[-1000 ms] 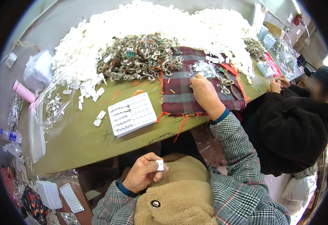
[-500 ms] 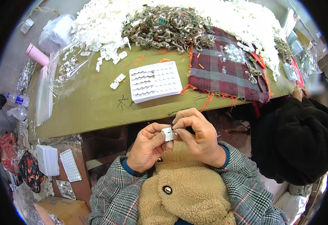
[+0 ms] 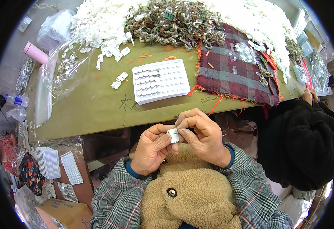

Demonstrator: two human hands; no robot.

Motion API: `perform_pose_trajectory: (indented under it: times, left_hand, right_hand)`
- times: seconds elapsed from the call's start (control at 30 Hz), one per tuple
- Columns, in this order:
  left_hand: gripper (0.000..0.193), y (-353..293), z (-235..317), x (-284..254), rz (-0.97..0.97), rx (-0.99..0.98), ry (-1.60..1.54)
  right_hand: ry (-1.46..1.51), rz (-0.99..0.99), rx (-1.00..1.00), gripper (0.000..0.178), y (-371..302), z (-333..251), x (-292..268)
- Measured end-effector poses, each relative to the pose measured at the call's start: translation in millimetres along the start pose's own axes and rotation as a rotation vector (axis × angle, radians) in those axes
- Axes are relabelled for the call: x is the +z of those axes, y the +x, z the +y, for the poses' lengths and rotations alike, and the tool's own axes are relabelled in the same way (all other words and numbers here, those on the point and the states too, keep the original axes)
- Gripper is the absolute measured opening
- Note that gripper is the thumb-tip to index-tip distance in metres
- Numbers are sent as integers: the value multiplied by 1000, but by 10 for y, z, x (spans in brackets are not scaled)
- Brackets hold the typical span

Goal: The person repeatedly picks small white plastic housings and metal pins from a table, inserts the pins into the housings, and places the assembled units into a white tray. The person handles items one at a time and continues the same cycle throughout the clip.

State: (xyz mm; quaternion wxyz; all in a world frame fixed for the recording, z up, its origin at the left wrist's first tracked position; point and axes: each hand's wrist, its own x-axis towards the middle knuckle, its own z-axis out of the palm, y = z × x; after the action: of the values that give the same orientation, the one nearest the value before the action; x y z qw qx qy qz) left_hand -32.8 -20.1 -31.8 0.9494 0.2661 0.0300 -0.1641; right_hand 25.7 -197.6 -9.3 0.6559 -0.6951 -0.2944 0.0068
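Observation:
My left hand pinches a small white plastic piece with a dark slot in its face, between thumb and fingers, in front of my chest. My right hand is closed at the piece's right edge, thumb and forefinger pressed together there. Whatever those fingertips hold, if anything, is too small and covered to make out. Beyond both hands, on the table, stands a white tray with rows of round wells. Its left rows hold flat white pieces standing in line.
The green table bears a heap of white plastic parts, a pile of looped metallic-looking strands, a plaid cloth and red-handled pliers. Stacked trays stand lower left. A person in black sits at right.
My right fingertips have closed in against the white piece's edge, where a small gap showed before. The view has shifted slightly; my left hand keeps its hold.

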Motion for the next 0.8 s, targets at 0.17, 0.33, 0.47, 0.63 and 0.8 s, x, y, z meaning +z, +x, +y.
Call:
perform_pose_trajectory:
  times: [0.17,0.33,0.47,0.63,0.8]
  left_hand:
    - [24,7,7,-10,28,1,-14]
    - [22,1,-1,-36,78,-3,22]
    - [21,-3,8,-3,159,44,134]
    - [24,-40,222,75,87,144,134]
    - [27,-82,551,4,50,292,-4]
  right_hand:
    - [-33,-31,-22,13,47,2,2]
    - [-159,-85,-65,15,28,-4,-16]
    - [-242,-52,-195,16,80,-36,89]
    - [-259,-215,-117,15,418,-369,19]
    - [-440,-481,-200,12,1288,-506,64]
